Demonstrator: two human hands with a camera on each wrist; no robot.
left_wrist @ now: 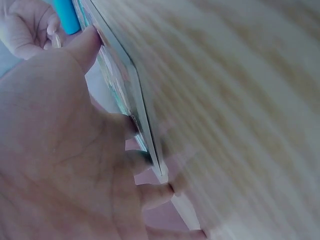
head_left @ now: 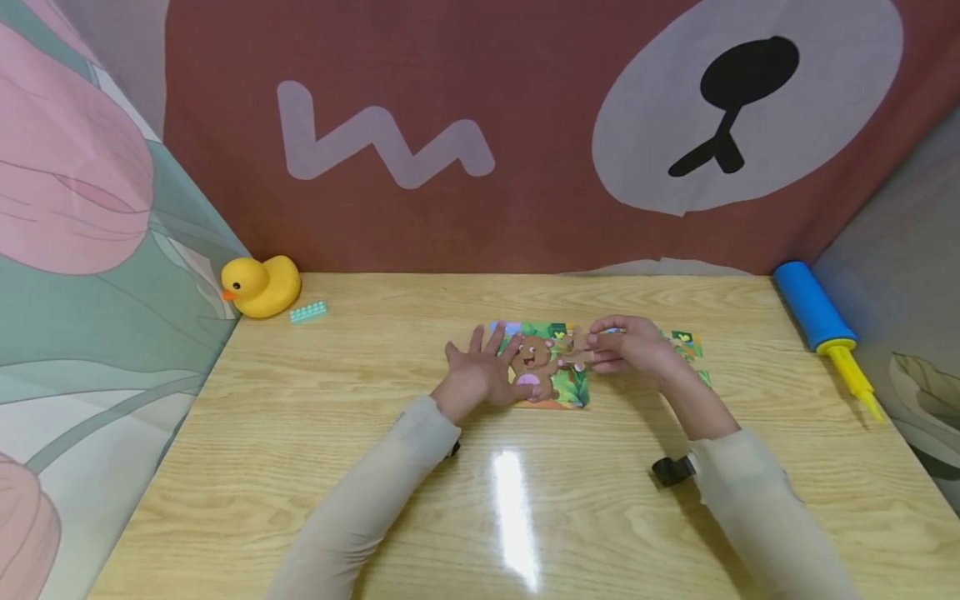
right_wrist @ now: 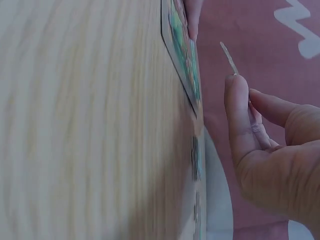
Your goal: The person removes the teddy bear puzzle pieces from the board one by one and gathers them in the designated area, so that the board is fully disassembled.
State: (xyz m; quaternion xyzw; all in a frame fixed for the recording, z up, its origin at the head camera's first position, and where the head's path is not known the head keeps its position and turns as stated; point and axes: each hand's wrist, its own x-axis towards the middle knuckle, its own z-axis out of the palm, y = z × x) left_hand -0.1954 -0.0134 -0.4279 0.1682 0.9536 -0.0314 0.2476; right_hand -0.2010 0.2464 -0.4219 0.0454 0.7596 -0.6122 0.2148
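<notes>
A bear jigsaw puzzle (head_left: pixel 534 367) in a flat board lies on the table. My left hand (head_left: pixel 478 377) rests over its left side with the fingers spread, and in the left wrist view the thumb and fingertips lie along the edge of the board (left_wrist: pixel 142 117). Between the thumb and fingers of my right hand (head_left: pixel 636 346) a thin puzzle piece (right_wrist: pixel 229 58) is pinched, raised above the tabletop. From the head it overlaps the board's upper right part. Other loose puzzle pieces (head_left: pixel 686 342) lie to the right, partly hidden behind my right hand.
A yellow rubber duck (head_left: pixel 262 287) and a small mint-green studded block (head_left: pixel 308 312) sit at the table's back left. The blue and yellow hand pump (head_left: pixel 817 308) lies along the right edge. A brown fabric backdrop (head_left: pixel 525 225) rises behind the wooden table (head_left: pixel 360 333).
</notes>
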